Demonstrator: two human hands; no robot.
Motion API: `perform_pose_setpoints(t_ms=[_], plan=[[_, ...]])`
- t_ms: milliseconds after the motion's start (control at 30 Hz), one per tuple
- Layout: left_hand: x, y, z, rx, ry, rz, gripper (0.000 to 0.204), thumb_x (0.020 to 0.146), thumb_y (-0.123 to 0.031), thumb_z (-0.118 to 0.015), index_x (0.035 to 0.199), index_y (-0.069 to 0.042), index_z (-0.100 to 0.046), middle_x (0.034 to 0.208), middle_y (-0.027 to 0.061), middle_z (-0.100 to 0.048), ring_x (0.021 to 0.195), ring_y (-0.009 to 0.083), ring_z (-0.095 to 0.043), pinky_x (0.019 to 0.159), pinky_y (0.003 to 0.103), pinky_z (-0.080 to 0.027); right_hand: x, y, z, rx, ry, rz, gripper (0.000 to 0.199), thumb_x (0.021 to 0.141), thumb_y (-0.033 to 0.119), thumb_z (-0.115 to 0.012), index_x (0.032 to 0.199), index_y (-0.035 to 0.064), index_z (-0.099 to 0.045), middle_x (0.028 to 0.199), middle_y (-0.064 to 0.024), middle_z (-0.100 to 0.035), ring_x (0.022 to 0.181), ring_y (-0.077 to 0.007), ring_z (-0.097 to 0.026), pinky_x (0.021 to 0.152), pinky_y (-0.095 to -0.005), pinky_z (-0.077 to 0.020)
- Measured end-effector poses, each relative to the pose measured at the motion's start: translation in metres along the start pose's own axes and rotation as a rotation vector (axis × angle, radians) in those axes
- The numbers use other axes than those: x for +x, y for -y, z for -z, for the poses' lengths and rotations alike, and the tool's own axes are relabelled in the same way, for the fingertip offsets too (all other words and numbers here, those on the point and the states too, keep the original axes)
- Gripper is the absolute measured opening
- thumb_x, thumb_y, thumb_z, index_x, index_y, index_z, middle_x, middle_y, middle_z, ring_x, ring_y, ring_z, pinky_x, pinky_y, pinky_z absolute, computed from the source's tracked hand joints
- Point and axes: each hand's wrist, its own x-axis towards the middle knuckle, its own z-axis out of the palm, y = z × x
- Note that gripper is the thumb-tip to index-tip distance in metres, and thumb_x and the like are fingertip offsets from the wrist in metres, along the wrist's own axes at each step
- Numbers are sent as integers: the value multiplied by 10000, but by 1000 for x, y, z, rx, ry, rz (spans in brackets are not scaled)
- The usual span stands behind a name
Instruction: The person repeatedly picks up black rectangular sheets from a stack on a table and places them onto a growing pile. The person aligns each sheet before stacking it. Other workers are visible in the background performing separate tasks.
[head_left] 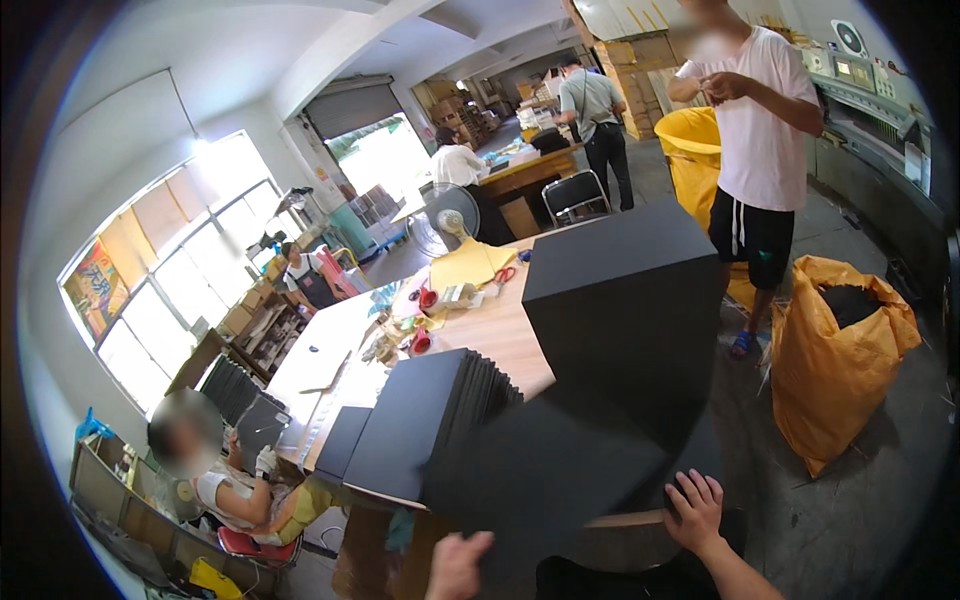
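Observation:
A wide black sheet (pixel 540 465), smeared by motion, slants across the front of the table. My left hand (pixel 461 566) is curled at its lower edge, the thumb against it, and appears to pinch it. My right hand (pixel 697 512) lies with fingers spread on a black surface at the sheet's right end; whether that is the same sheet I cannot tell. Behind the sheet rises a tall black block-shaped stack (pixel 625 265). Left of it stand many upright black folded boards (pixel 415 420), with a smaller black piece (pixel 342 440) beside them.
The wooden table (pixel 500 325) carries yellow paper (pixel 472 263), red-handled scissors (pixel 503 275) and tape rolls (pixel 422 341). A seated co-worker (pixel 235 490) is at left. Another person (pixel 760 130) stands at right, near an orange sack (pixel 840 360). A fan (pixel 450 215) stands beyond the table.

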Motion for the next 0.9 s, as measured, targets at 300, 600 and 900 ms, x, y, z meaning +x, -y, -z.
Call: perform_pose_setpoints(t_ms=[300,600,900], plan=[[124,-40,119,-595,16,-308,250,1103,-168,-600,1297,-10,-608,1255,128,-720,1120,302,-729,976,475,-621,-4,-3,-7,17,-10,5,440,786,252,-773,1217,161,-775,1373,-106,-685,1369,-317,-576,1183,-509,-347],[150,-37,123,-615,28,-62,421,1101,-326,-626,1377,-16,-556,1286,170,-683,1171,358,-695,1027,550,-598,-2,-2,-5,6,4,-4,467,794,273,-775,1248,164,-762,1401,-101,-670,1393,-309,-556,1189,-496,-343],[106,-57,173,120,116,-22,637,1134,-512,-467,1006,76,-677,795,231,-758,588,282,-748,494,324,-614,-6,-9,36,334,-92,-216,563,837,152,-772,1357,5,-617,1505,-227,-558,1449,-445,-483,1204,-566,-374]])
